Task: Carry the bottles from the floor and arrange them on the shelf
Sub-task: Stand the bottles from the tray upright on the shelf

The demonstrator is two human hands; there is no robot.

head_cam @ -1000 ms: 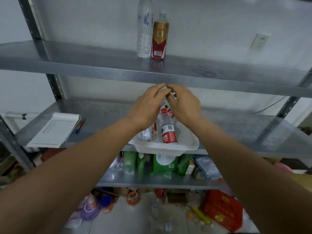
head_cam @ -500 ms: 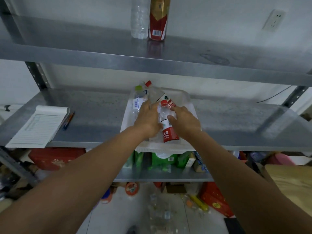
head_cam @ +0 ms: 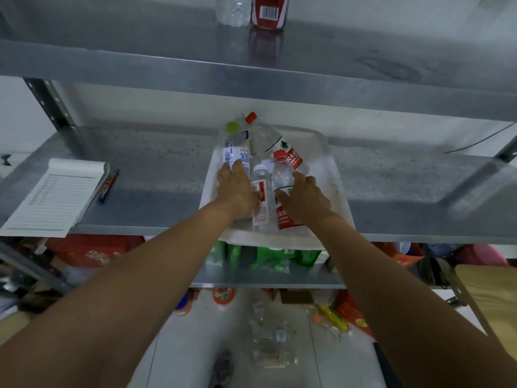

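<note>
A second ago both hands meet fingertip to fingertip up by the lip of the upper shelf [head_cam: 167, 71]. Now they are down in the tray [head_cam: 334, 175] and apart. The left hand [head_cam: 237, 189] lies with straight fingers on the blue-labelled bottle [head_cam: 233, 148] at the tray's 9 o'clock. The right hand [head_cam: 305, 200] curls thumb and fingers round the red-capped bottle [head_cam: 282, 177] toward 4 o'clock. The view has dipped too: the clear bottle [head_cam: 232, 9] and the red-labelled bottle [head_cam: 270, 9] up top are now cut off at 12 o'clock.
</note>
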